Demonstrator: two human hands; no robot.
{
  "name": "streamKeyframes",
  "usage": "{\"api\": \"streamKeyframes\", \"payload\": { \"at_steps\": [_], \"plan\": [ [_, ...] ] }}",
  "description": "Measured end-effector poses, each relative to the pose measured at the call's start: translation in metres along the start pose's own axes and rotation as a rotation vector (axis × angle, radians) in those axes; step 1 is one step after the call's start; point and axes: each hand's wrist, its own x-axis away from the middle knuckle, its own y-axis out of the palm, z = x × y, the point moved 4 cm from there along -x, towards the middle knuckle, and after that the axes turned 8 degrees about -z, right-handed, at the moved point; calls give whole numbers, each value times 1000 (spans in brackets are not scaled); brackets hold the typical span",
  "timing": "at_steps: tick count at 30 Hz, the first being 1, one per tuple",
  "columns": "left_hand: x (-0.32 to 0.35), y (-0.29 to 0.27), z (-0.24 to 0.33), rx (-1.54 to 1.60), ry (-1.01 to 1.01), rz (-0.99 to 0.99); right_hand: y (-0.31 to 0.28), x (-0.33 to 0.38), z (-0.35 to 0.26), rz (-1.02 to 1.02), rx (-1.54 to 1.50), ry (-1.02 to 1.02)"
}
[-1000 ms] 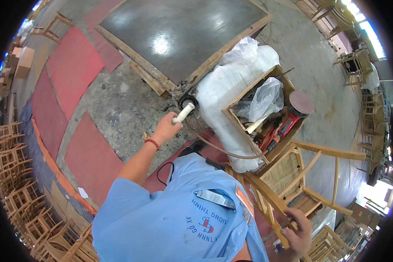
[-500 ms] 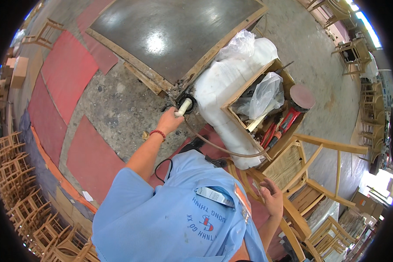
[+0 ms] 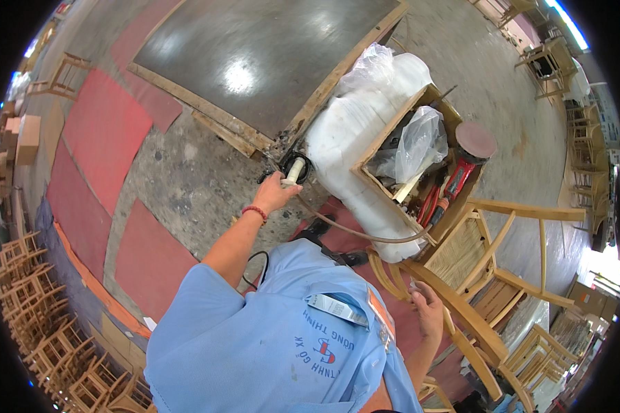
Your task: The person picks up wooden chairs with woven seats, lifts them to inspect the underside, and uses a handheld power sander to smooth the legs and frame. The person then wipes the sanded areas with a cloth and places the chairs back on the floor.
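Note:
My left hand (image 3: pixel 275 195) stretches out over the floor, its fingers closed round the near end of a cream-white cylinder (image 3: pixel 295 169). What kind of thing the cylinder is I cannot make out. Its far end lies against a black coil of cable (image 3: pixel 306 164) beside the white wrapped bundle. Nearer my body, on the right, my right hand (image 3: pixel 428 308) is raised beside a wooden chair (image 3: pixel 475 258). Its fingers are curled together, and a small pale tip shows at the fingertips, too small to name.
A wooden box (image 3: pixel 386 184) holds clear plastic and a red sander (image 3: pixel 459 177) with a round pad. White wrapping (image 3: pixel 344 162) lies along the box. A brown hose (image 3: pixel 365 235) curves below it. A large dark board (image 3: pixel 255 62) lies ahead; red mats (image 3: pixel 110 131) cover the left floor.
My left hand has shifted slightly right along the cylinder's near end. My right hand's fingers have drawn closer together. The whole view has tilted a little.

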Motion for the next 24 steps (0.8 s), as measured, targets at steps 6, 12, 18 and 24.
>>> {"api": "streamKeyframes", "payload": {
  "at_steps": [6, 12, 18, 24],
  "plan": [
    [34, -34, 71, -285, 283, 151, 19, 15, 47, 87, -75, 76],
    [105, 5, 230, -310, 786, -487, 58, 72, 150, 325, -185, 118],
    [231, 135, 251, -772, 1047, -1072, 209, 187, 328, 902, -575, 372],
    [392, 239, 122, -922, 1257, -1582, 564, 278, 477, 1061, -1006, 924]
  ]
}}
